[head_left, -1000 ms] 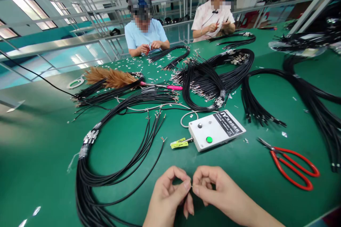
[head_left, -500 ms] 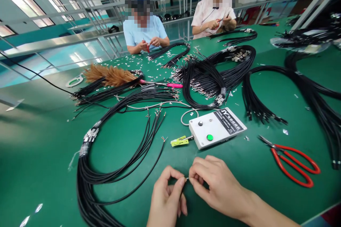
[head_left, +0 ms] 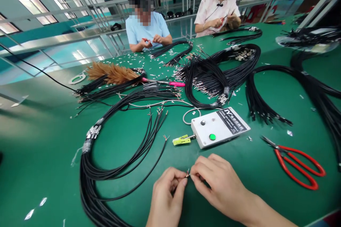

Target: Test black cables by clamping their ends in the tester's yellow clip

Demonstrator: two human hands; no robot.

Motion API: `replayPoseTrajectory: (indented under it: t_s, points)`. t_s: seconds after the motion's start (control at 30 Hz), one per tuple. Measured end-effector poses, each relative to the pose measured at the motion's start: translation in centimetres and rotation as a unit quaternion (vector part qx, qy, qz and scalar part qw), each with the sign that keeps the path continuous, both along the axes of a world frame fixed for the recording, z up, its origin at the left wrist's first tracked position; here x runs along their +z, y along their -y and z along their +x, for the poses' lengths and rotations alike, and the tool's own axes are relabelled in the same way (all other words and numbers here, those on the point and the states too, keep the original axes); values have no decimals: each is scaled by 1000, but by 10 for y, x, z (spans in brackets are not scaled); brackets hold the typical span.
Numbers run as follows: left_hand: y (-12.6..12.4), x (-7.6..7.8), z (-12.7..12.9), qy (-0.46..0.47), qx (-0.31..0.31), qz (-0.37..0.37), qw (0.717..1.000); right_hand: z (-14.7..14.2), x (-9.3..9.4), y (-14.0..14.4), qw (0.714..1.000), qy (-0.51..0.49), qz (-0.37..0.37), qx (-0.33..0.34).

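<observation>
At near centre, left hand [head_left: 165, 195] and right hand [head_left: 215, 184], pinching wire end [head_left: 188, 174], now shifted slightly nearer box [head_left: 220, 127]; twisting judged ongoing.

Bright, even light falls from overhead; ceiling panels [head_left: 29, 1] glare white at upper left and throw pale sheen across the green table [head_left: 39, 142] on the left. Shadows under the black cables [head_left: 119, 156] and red scissors [head_left: 298, 165] are soft and short. Straight rails bow near the edges, corners smear, and the centre stays sharp
</observation>
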State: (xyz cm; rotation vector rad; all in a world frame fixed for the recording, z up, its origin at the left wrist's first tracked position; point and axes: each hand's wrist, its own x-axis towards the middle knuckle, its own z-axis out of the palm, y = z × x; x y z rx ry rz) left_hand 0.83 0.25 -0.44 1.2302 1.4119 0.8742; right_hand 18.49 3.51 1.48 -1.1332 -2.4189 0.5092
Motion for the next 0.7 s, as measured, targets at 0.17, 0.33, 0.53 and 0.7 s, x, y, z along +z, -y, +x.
replayPoseTrajectory:
  t_s: [0.17, 0.33, 0.53, 0.7]
  points:
    - [-3, 12, -1, -55, -46, 103, 992, 5, 8, -2, 995, -38, -87, 1]
    - [0, 16, -3, -18, -44, 162, 986, 11, 13, -11, 923, -163, -349, -21]
    - [7, 9, -1, 58, -2, 109, 992, 6, 5, -21, 747, -347, -566, -24]
    - [3, 13, 5, 215, 30, -40, 975, -5, -2, -21, 653, -403, -641, -30]
